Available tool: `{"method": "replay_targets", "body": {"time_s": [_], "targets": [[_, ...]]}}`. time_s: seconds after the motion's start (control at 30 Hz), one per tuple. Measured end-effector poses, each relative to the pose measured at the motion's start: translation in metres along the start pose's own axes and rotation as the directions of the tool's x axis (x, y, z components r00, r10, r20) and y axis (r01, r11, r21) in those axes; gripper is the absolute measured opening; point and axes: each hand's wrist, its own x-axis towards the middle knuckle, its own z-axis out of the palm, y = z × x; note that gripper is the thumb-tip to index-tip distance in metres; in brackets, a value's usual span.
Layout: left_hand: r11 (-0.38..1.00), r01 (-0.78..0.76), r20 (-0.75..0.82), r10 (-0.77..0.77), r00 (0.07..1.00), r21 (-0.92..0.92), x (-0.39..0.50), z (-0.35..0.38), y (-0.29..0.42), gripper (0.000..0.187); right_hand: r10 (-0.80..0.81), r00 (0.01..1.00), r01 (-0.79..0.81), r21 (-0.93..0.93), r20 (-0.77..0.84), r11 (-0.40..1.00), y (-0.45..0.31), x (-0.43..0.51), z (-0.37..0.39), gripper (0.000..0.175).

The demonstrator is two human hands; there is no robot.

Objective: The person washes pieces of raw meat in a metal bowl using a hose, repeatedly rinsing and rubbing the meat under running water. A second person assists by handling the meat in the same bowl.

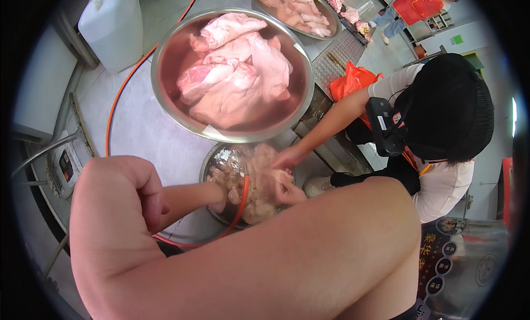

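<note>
A forearm comes from the left into a metal basin (203,171) on the floor. What appears to be my left hand (217,197) is at its left side, among pale, wet meat pieces (234,196); its fingertips are hidden. Another hand (288,191), fingers curled, is over the basin's right side; I cannot tell whether it is my right hand or the co-worker's. An orange hose (245,191) ends over the pieces. My large bare limb (269,258) crosses the foreground, covering the basin's near rim; a bent, skin-coloured form at left touches the forearm.
A large steel bowl (159,96) of big pale meat pieces in reddish water stands beyond. Behind it are another bowl (337,32) and a white plastic jerrycan (112,34). At right, a co-worker in a black cap (449,105) reaches a hand (285,156) into the basin.
</note>
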Motion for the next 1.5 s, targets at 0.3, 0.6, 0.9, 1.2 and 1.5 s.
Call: {"method": "replay_targets", "body": {"time_s": [0.3, 0.6, 0.9, 1.2, 1.5], "targets": [[0.999, -0.008, -0.051, 0.005, 0.999, -0.044, 0.006, 0.0, -0.005, 0.039, 0.014, 0.999, -0.015, -0.011, -0.049, 1.0, -0.012, 0.001, 0.005, 0.008], [0.995, -0.036, -0.141, 0.022, 0.99, -0.094, 0.014, 0.008, -0.001, 0.029, 0.253, 0.956, -0.23, 0.154, -0.148, 0.961, -0.009, -0.005, 0.027, 0.005], [0.915, -0.037, -0.13, -0.017, 0.991, -0.401, 0.032, -0.013, -0.024, 0.023, 0.169, 0.899, -0.325, 0.358, 0.403, 0.875, -0.013, -0.046, 0.151, 0.031], [0.963, -0.047, -0.765, -0.179, 0.619, -0.264, 0.046, 0.003, -0.028, 0.038, 0.131, 0.969, -0.23, 0.572, 0.209, 0.788, -0.026, -0.064, 0.166, 0.036], [0.925, -0.24, -0.374, 0.12, 0.92, -0.295, 0.042, 0.013, -0.026, 0.056, 0.001, 0.957, -0.167, 0.545, 0.291, 0.821, -0.025, -0.07, 0.174, 0.03]]}}
